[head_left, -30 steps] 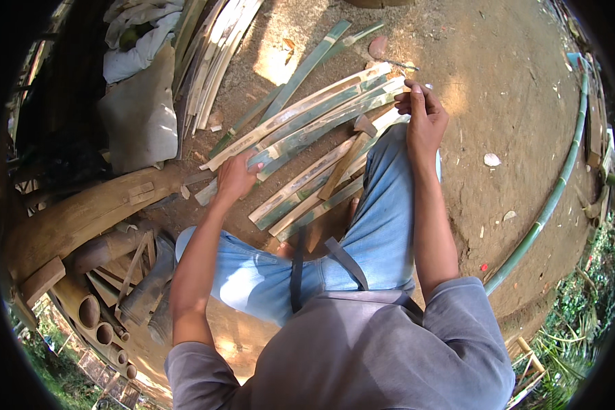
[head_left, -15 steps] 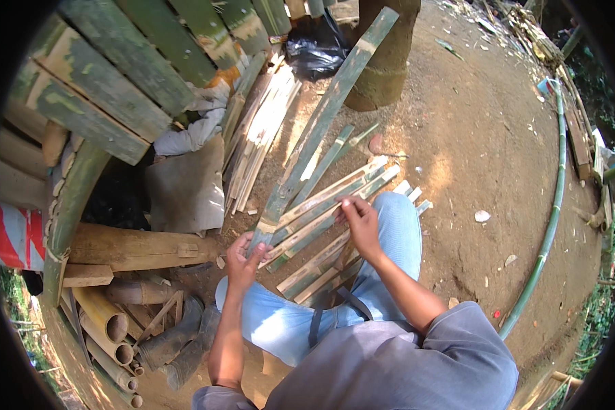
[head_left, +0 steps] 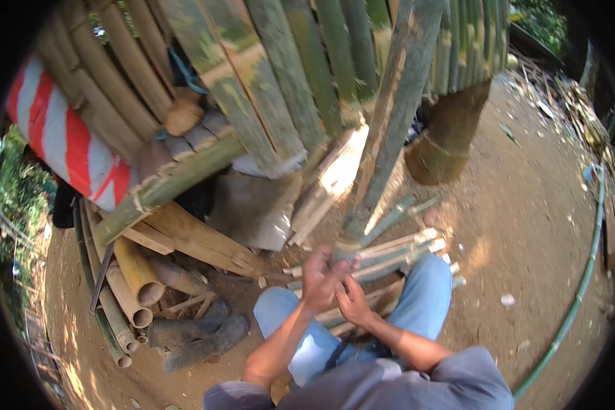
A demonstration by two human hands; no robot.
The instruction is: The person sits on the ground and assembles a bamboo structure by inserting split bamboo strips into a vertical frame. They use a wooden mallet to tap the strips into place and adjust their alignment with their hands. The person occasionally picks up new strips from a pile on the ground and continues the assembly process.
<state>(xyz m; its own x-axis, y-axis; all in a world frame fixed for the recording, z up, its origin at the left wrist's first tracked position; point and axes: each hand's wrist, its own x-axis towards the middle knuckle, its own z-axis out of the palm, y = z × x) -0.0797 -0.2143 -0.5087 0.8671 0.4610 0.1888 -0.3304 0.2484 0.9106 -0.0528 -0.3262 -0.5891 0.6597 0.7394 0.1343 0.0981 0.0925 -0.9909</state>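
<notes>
A long split bamboo strip (head_left: 390, 109) stands steeply tilted in front of me, its top running past the upper edge. My left hand (head_left: 321, 281) is closed round its lower end. Just below and to the right, my right hand (head_left: 353, 303) meets the left one, fingers drawn together; anything inside them is hidden and slightly blurred. Between my knees lie several shorter bamboo strips (head_left: 406, 247), partly covered by my hands and right leg. Beyond them, pale split sticks (head_left: 321, 195) are heaped in bright sunlight.
Upright bamboo slats (head_left: 295, 75) stand ahead on the left, by a thick stump (head_left: 444, 147). Left of me are cut bamboo poles (head_left: 140, 294), dark boots (head_left: 208, 342) and a red-and-white striped sheet (head_left: 72, 140). A long green pole (head_left: 575, 307) curves along the right.
The view has swung left. The strip now stands more upright and closer. My right hand has come from the strips by my right knee to beside my left hand.
</notes>
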